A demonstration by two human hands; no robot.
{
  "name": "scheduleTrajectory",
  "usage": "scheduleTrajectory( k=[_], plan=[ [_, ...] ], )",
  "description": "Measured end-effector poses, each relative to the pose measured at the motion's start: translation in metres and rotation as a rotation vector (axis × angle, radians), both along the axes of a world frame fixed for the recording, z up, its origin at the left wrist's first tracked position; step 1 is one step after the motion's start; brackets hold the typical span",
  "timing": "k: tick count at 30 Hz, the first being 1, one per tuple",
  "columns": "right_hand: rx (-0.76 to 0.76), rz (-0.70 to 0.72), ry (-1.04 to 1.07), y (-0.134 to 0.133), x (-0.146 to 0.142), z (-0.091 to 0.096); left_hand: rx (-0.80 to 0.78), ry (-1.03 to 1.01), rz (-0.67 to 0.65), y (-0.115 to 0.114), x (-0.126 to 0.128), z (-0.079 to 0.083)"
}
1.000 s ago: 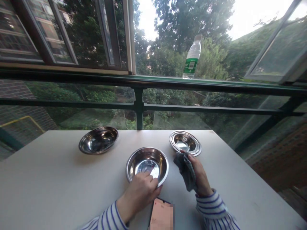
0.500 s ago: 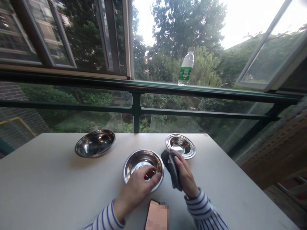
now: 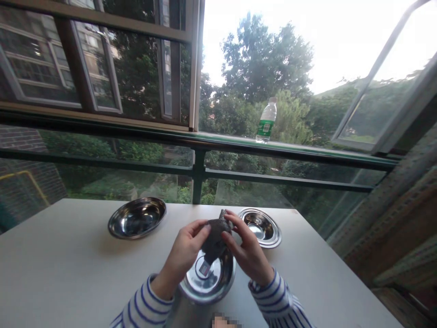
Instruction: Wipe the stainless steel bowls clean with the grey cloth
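Note:
A dark grey cloth [image 3: 215, 238] is stretched between my two hands, above a shiny steel bowl [image 3: 209, 298]. My left hand [image 3: 186, 248] pinches its left edge between thumb and fingers. On the other side, my right hand [image 3: 246, 249] grips the right part, where the cloth is bunched at the top. The cloth covers the back of the bowl. A small pale rectangle [image 3: 205, 269] shows just below the cloth; I cannot tell whether it is a label or a reflection.
A wide steel bowl [image 3: 136, 219] stands at the back left of the white table [image 3: 85, 269]. A wide-rimmed steel bowl [image 3: 261, 228] is behind my right hand. A blurred phone [image 3: 223, 321] lies at the front edge. A plastic bottle [image 3: 266, 122] stands on the railing ledge.
My left hand has come up out of the middle bowl and taken hold of the cloth. My right hand has moved left with the cloth, which is now spread out. The view has tilted upward.

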State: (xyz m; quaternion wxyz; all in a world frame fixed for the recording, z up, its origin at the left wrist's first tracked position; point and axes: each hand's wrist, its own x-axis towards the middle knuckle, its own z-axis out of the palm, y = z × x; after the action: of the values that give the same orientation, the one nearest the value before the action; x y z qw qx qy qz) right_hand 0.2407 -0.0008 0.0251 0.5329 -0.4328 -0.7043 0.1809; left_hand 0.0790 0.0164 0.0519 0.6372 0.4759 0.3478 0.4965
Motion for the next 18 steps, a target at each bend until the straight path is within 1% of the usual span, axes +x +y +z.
scheduleTrajectory(
  k=[4,8,10,13,16,18],
  plan=[
    [0.039,0.0,0.057,0.007,-0.002,0.002,0.035,-0.014,0.112,0.009,0.0,0.001],
    [-0.009,-0.006,0.094,0.009,-0.002,0.008,0.041,-0.02,0.173,0.014,0.003,-0.001],
    [-0.012,-0.033,0.079,0.009,-0.001,0.011,0.028,-0.021,0.158,0.014,0.003,-0.002],
    [-0.009,-0.076,0.089,0.011,-0.002,0.014,0.031,0.007,0.079,0.014,0.004,-0.004],
    [-0.025,-0.127,0.129,0.012,-0.003,0.014,0.109,0.114,0.007,0.015,0.005,-0.008],
    [-0.029,-0.135,0.141,0.012,-0.002,0.013,0.15,0.175,0.017,0.017,0.004,-0.01]
  ],
)
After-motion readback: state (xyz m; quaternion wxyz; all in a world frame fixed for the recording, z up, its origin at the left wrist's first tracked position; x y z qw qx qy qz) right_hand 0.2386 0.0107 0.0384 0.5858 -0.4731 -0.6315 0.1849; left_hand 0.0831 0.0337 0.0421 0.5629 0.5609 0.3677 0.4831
